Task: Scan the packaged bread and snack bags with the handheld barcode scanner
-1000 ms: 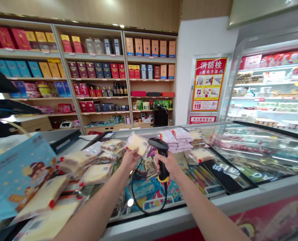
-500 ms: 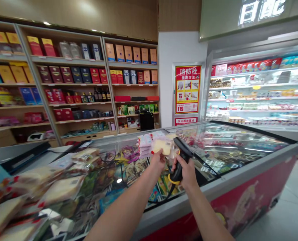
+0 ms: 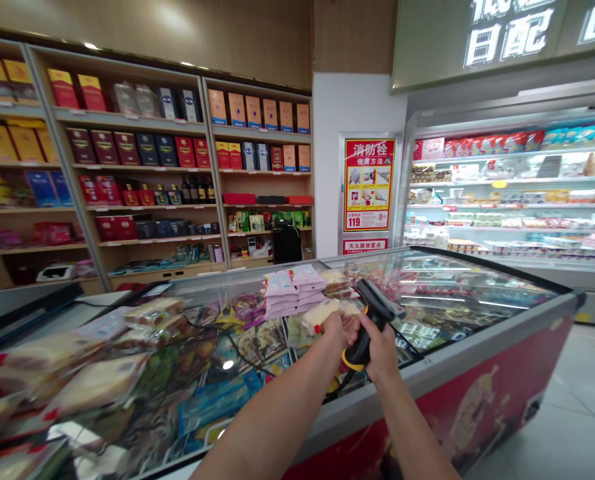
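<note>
My left hand [image 3: 340, 329] is closed around a small clear bag of pale sliced bread [image 3: 320, 315] with a red closure near the fingers. The bag lies tilted, one side partly hidden by my hand. In my right hand [image 3: 382, 352] is a black barcode scanner [image 3: 376, 300] with yellow trim, gripped by its handle; its head points up, away from me. Both hands are close together above the glass-topped freezer [image 3: 437, 363]. Just beyond the bread is a stack of pink-white packets [image 3: 292, 288], with more bagged bread [image 3: 335, 279] to its right.
More bread bags [image 3: 100, 387] lie on the freezer glass at left. A black cable runs across the glass. Shelves [image 3: 157, 175] of boxed goods stand behind, with a lit chiller [image 3: 507, 200] at back right and tiled floor [image 3: 567, 393] at right.
My left hand has moved right and slightly down, closer to the scanner, and the bread bag has tipped from facing me to a flatter angle. The scanner has shifted slightly right. My view has turned slightly.
</note>
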Available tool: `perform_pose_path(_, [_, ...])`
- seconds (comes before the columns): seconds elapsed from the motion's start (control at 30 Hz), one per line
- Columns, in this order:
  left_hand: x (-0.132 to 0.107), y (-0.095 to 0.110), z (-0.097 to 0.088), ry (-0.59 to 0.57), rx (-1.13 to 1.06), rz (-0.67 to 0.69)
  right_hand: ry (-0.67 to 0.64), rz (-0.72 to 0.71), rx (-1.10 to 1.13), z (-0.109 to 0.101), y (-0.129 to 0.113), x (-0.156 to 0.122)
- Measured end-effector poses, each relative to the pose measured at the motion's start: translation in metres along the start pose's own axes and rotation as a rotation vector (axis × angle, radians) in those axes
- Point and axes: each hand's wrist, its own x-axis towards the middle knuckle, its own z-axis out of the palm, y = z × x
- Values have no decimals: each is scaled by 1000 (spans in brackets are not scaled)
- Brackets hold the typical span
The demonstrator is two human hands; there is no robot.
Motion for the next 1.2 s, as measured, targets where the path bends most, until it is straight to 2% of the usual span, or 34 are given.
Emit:
perform_pose_path(0.1, [-16,1,-16,62,23,-81,-29,15,-21,-2,4,-1])
perform_pose_path(0.17, [-26,8,-33,57,126,-55,-37,19,-28,-3,6,-2])
perform_pose_path(0.23, [-32,24,-53,32,412,124,-25,21,-33,-3,6,-2])
perform_pose_path(0.33, [-29,55,-82,93,1061,626,-5,28,-25,0,6,-2])
perform_pose_path(0.37, [-24,65,-89,137,1244,729,-2,38,-26,1,7,-2])
perform_pose_path(0.4, [-18,72,-95,170,1396,772,4,54,-31,3,9,-2])
perform_pose_path(0.47, [-6,80,-101,193,1616,758,13,104,-61,4,14,-2])
perform_pose_path(0.57, [7,74,-99,169,1806,723,15,155,-95,2,25,-3])
perform_pose_path(0.63, [10,67,-92,177,1861,761,22,154,-93,-1,31,-4])
perform_pose_path(0.8, [7,54,-58,189,1833,996,24,134,-87,-2,28,-3])
perform_pose_path(0.93, [13,42,-35,73,1700,991,11,108,-124,3,23,6])
perform_pose_path(1.07, [25,25,-33,-97,1357,1031,24,127,-121,0,26,17])
perform_pose_path(1.2, [37,18,-34,-167,1339,1060,47,145,-114,-6,27,19])
